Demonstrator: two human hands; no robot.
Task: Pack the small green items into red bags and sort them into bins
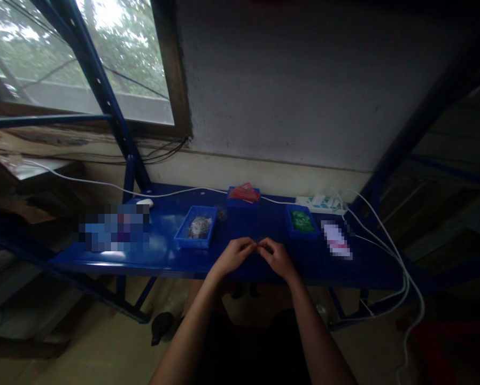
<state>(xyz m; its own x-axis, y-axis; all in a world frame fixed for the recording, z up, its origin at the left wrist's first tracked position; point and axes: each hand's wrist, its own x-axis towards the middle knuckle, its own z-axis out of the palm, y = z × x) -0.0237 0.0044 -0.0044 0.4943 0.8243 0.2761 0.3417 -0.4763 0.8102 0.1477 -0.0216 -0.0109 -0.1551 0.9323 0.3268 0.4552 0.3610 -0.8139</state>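
Observation:
My left hand (237, 253) and my right hand (276, 255) meet at the fingertips over the front part of the blue table (160, 255). Both are closed in a pinch. Whatever lies between the fingers is too small and dark to name. To the left of my hands is a blue tray (178, 236) with small clear plastic pieces or bags (200, 226) in it. A blue bin (244, 203) with red plastic pieces (245, 192) stands behind my hands. On the right, another blue bin (304, 235) holds green plastic pieces (302, 220).
A white power strip (322, 204) with plugs and cables lies at the back right. White cords (400, 262) hang over the table's right end. Blurred-out items (120, 229) lie at the left, and another (337, 240) at the right. Blue posts (99, 80) rise at both sides.

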